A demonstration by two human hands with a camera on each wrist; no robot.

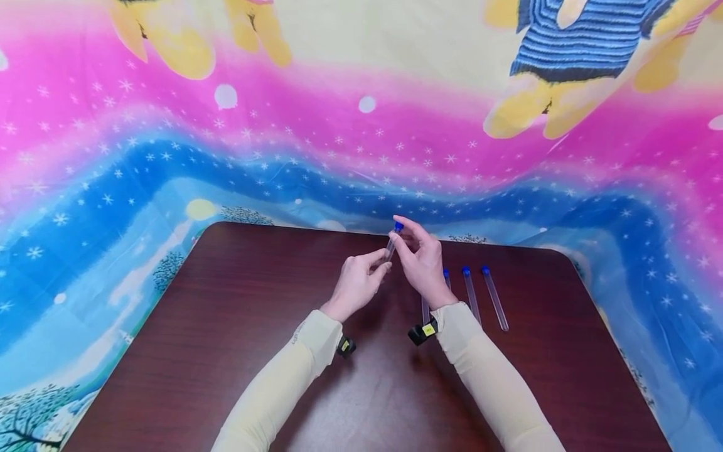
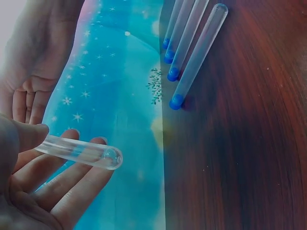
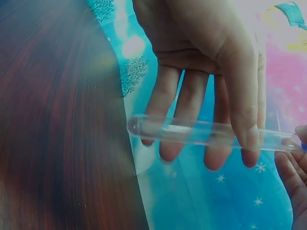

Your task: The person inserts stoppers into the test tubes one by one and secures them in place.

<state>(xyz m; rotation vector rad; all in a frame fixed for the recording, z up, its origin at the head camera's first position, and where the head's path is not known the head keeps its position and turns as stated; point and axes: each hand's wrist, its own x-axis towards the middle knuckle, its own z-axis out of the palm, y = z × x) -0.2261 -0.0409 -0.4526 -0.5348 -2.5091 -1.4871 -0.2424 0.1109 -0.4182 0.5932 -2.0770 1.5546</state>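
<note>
A clear test tube (image 1: 390, 248) with a blue cap (image 1: 398, 226) is held up over the far part of the table, tilted with its cap end upward. My left hand (image 1: 358, 280) pinches the glassy body between thumb and fingers, as the left wrist view shows, with the rounded closed end sticking out past the fingers. At the cap end, my right hand (image 1: 422, 262) grips the tube with thumb and fingertips. Only a few right fingers (image 3: 289, 167) show at the edge of the right wrist view, beside the blue cap.
Several more capped test tubes (image 1: 495, 298) lie side by side on the dark wooden table (image 1: 237, 314), right of my hands, partly hidden by my right wrist. A printed cloth (image 1: 316, 169) hangs behind the table's far edge.
</note>
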